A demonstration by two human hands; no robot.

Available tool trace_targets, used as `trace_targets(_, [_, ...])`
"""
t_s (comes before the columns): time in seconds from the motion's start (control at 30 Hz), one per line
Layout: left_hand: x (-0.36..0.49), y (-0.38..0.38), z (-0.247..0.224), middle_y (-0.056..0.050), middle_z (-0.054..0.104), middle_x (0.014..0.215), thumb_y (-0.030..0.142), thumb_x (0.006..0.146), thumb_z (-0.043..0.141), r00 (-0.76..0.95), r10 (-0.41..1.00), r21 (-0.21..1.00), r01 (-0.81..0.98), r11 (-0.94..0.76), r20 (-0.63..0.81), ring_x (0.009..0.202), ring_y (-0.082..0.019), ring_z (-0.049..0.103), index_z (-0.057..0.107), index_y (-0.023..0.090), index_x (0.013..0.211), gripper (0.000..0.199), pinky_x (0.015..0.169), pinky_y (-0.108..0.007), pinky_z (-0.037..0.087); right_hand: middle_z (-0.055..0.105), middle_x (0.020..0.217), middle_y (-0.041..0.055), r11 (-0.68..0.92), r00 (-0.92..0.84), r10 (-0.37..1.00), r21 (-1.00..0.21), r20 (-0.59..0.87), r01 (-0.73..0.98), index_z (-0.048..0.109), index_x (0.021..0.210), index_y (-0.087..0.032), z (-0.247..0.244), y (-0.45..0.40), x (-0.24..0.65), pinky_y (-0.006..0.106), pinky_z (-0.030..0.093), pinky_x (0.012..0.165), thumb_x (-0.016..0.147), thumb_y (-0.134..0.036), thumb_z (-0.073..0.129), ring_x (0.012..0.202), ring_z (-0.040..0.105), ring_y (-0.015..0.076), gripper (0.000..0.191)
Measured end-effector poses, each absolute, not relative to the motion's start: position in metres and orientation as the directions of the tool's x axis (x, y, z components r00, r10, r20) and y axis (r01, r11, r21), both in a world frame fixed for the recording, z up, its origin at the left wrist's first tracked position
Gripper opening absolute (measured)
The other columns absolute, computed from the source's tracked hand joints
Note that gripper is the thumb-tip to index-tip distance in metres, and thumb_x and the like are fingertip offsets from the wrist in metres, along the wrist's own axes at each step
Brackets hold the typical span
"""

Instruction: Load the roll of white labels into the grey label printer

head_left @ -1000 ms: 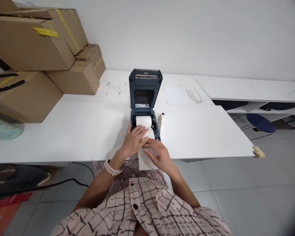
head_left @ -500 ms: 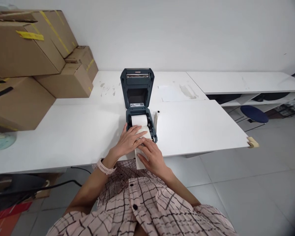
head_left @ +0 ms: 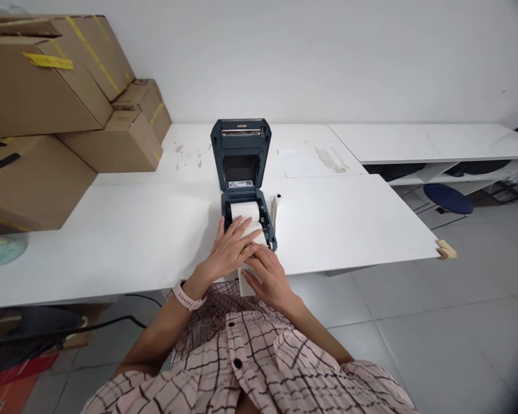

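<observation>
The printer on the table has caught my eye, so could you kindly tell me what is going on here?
A person has both hands at the open printer. The left hand lies spread over the paper at its front, and the right hand is on it too, close against the left. The lid stands up, and the roll sits inside.

The printer (head_left: pixel 242 195) is dark slate blue, its paper roll (head_left: pixel 245 211) white, the shirt (head_left: pixel 259 368) pink with black checks.
</observation>
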State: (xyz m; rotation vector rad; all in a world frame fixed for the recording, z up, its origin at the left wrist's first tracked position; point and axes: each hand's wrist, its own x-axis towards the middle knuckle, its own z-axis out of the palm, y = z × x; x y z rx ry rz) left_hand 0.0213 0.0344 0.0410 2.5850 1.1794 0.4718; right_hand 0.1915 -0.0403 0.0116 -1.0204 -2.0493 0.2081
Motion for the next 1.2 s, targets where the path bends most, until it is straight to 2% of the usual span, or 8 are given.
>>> trace_targets(0.23, [0.03, -0.03, 0.007, -0.015, 0.06, 0.152, 0.029, 0.105, 0.043, 0.495, 0.688, 0.327, 0.629, -0.705, 0.531, 0.151, -0.029, 0.045, 0.054, 0.016, 0.149, 0.047, 0.128, -0.058, 0.027, 0.081, 0.097, 0.004, 0.554, -0.103, 0.83, -0.792, 0.548, 0.255, 0.075, 0.098, -0.026, 0.051, -0.016, 0.232, 0.042, 0.065, 0.087, 0.101, -0.031, 0.064, 0.093, 0.078, 0.0213, 0.013])
trace_targets(0.33, [0.034, -0.054, 0.001, -0.016, 0.063, 0.148, 0.024, 0.101, 0.053, 0.47, 0.656, 0.308, 0.62, -0.722, 0.591, 0.151, -0.03, 0.045, 0.063, 0.015, 0.136, 0.038, 0.128, -0.057, 0.026, 0.075, 0.128, 0.0064, 0.523, 0.101, 0.815, -0.799, 0.571, 0.298, 0.07, 0.124, -0.03, 0.077, 0.046, 0.254, 0.049, 0.057, 0.107, 0.102, -0.051, 0.057, 0.122, 0.07, 0.0253, 0.033])
trace_targets(0.43, [0.034, -0.063, 0.0, -0.016, 0.066, 0.144, 0.019, 0.099, 0.056, 0.468, 0.64, 0.305, 0.607, -0.734, 0.61, 0.149, -0.03, 0.048, 0.066, 0.015, 0.128, 0.031, 0.128, -0.057, 0.028, 0.047, 0.163, 0.0049, 0.537, 0.047, 0.823, -0.802, 0.566, 0.261, 0.044, 0.153, -0.036, 0.098, 0.142, 0.261, 0.056, 0.042, 0.122, 0.1, -0.075, 0.039, 0.15, 0.046, 0.0288, 0.067])
trace_targets(0.67, [0.012, -0.064, 0.003, -0.011, 0.075, 0.13, 0.02, 0.1, 0.055, 0.345, 0.703, 0.481, 0.54, -0.69, 0.621, 0.133, -0.027, 0.064, 0.068, 0.022, 0.129, 0.032, 0.116, -0.054, 0.048, 0.057, 0.152, 0.0046, 0.402, -0.178, 0.902, -0.915, 0.393, 0.019, 0.042, 0.155, -0.022, 0.126, 0.255, 0.235, 0.054, 0.04, 0.12, 0.096, -0.08, 0.007, 0.144, 0.052, 0.0219, 0.089])
trace_targets(0.9, [-0.026, -0.05, 0.021, -0.011, 0.046, 0.163, 0.049, 0.102, 0.053, -0.24, 0.92, 0.88, 0.438, -0.182, 0.31, 0.151, -0.032, 0.043, 0.048, 0.031, 0.155, 0.056, 0.122, -0.052, 0.041, 0.072, 0.129, 0.0022, 0.511, -0.027, 0.856, -0.838, 0.516, 0.191, 0.071, 0.121, -0.03, 0.085, 0.086, 0.232, 0.052, 0.047, 0.117, 0.106, -0.063, 0.039, 0.131, 0.064, 0.0254, 0.048])
trace_targets(1.0, [-0.018, -0.029, 0.032, -0.005, 0.025, 0.175, 0.059, 0.099, 0.052, -0.21, 0.973, 0.97, 0.238, -0.044, 0.095, 0.16, -0.033, 0.025, 0.033, 0.036, 0.162, 0.069, 0.128, -0.052, 0.031, 0.068, 0.136, 0.0065, 0.47, 0.059, 0.856, -0.82, 0.514, 0.326, 0.068, 0.125, -0.031, 0.053, 0.031, 0.219, 0.051, 0.047, 0.118, 0.103, -0.048, 0.057, 0.136, 0.059, 0.0263, 0.03])
trace_targets(1.1, [0.003, -0.005, 0.038, -0.006, 0.016, 0.177, 0.063, 0.093, 0.059, -0.077, 0.992, 0.992, 0.071, 0.104, -0.098, 0.161, -0.035, 0.022, 0.023, 0.033, 0.165, 0.086, 0.126, -0.049, 0.037, 0.059, 0.149, 0.0122, 0.363, 0.213, 0.866, -0.863, 0.452, 0.352, 0.054, 0.143, -0.029, 0.026, 0.013, 0.206, 0.05, 0.048, 0.116, 0.103, -0.044, 0.056, 0.139, 0.056, 0.026, 0.043])
trace_targets(1.2, [0.022, 0.011, 0.036, -0.013, 0.032, 0.171, 0.06, 0.089, 0.066, 0.032, 0.985, 0.983, -0.06, 0.172, -0.17, 0.155, -0.037, 0.037, 0.026, 0.026, 0.163, 0.091, 0.12, -0.048, 0.045, 0.053, 0.155, 0.014, 0.294, 0.279, 0.874, -0.89, 0.398, 0.347, 0.046, 0.149, -0.027, 0.013, 0.011, 0.202, 0.054, 0.044, 0.119, 0.101, -0.045, 0.059, 0.143, 0.052, 0.0277, 0.052])
